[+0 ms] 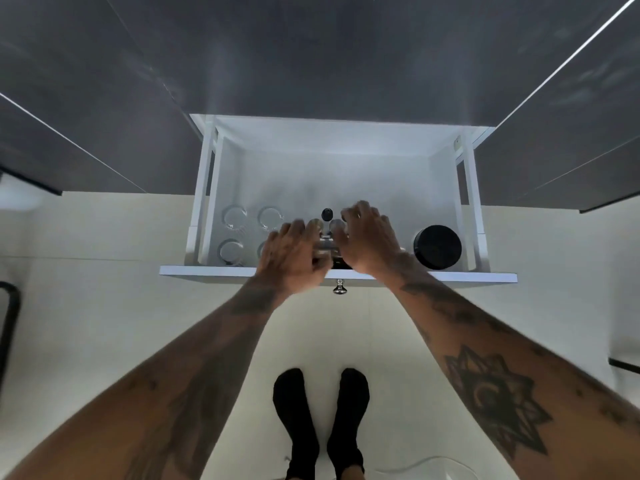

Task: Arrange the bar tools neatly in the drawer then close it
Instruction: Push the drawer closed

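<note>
A white drawer stands pulled out below me, its front panel nearest and a metal knob at the middle. Inside, several clear glasses sit at the left, a black round container at the right, and a small black-topped piece at the middle. My left hand and my right hand reach into the drawer's front middle, both curled around shiny metal bar tools between them. The tools are mostly hidden by my fingers.
The back half of the drawer floor holds nothing. Dark cabinet fronts rise behind the drawer. A pale tiled floor lies below, with my feet in black socks on it. A dark frame shows at the left edge.
</note>
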Demonstrator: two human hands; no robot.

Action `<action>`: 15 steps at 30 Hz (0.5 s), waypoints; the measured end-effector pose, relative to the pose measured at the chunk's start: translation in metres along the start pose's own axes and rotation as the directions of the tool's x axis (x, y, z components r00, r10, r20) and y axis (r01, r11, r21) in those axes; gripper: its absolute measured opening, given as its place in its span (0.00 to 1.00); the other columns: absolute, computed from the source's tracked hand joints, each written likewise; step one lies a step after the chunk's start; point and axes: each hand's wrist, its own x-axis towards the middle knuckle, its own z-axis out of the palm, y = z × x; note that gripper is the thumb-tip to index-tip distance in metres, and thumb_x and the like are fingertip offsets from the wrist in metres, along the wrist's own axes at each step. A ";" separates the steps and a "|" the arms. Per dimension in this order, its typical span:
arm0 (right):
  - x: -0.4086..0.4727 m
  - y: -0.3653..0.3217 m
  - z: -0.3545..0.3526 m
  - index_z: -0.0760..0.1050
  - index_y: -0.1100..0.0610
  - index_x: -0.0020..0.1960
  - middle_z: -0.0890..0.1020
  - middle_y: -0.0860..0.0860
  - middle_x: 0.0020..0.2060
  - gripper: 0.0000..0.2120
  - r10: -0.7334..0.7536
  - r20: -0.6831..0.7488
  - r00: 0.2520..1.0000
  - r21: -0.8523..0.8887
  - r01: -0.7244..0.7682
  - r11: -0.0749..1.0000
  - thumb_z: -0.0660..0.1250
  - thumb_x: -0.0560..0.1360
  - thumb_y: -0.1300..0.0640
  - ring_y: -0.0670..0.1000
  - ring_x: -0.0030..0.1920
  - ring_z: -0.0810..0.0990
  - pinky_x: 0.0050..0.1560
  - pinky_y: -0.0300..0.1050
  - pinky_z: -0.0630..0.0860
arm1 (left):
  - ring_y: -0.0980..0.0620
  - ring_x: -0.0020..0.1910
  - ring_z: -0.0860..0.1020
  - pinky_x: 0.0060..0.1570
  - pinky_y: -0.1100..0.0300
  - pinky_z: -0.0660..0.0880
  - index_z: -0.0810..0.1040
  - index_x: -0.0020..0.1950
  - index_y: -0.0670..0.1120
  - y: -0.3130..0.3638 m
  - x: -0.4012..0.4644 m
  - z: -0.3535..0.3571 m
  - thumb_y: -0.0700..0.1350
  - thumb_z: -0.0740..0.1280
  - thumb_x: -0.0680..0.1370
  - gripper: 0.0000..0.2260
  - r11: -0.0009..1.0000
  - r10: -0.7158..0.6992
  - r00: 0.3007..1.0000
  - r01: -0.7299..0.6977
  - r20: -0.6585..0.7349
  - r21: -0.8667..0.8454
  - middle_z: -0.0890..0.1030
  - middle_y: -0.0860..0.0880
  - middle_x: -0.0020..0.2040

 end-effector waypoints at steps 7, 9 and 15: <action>-0.059 0.027 0.006 0.67 0.57 0.57 0.76 0.54 0.54 0.17 -0.263 0.168 0.950 -0.104 0.282 0.954 0.66 0.75 0.49 0.56 0.52 0.76 0.45 0.43 0.65 | 0.45 0.50 0.76 0.53 0.49 0.74 0.72 0.53 0.46 -0.017 -0.013 0.009 0.59 0.67 0.71 0.20 0.965 0.202 0.975 -0.215 0.098 0.153 0.77 0.47 0.51; -0.048 0.024 0.003 0.66 0.58 0.60 0.75 0.54 0.56 0.18 -0.283 0.164 0.945 -0.129 0.305 0.943 0.66 0.75 0.51 0.57 0.52 0.77 0.46 0.46 0.70 | 0.43 0.49 0.77 0.50 0.49 0.76 0.73 0.55 0.44 -0.015 -0.008 0.007 0.55 0.68 0.73 0.19 0.927 0.287 0.952 -0.305 0.112 0.219 0.78 0.44 0.52; -0.024 0.024 -0.002 0.65 0.57 0.62 0.76 0.55 0.56 0.21 -0.274 0.159 0.948 -0.196 0.302 0.933 0.67 0.75 0.49 0.57 0.52 0.78 0.50 0.50 0.72 | 0.40 0.44 0.81 0.45 0.47 0.77 0.75 0.53 0.41 -0.010 0.000 0.003 0.49 0.72 0.71 0.17 0.935 0.249 0.968 -0.245 0.017 0.255 0.81 0.42 0.47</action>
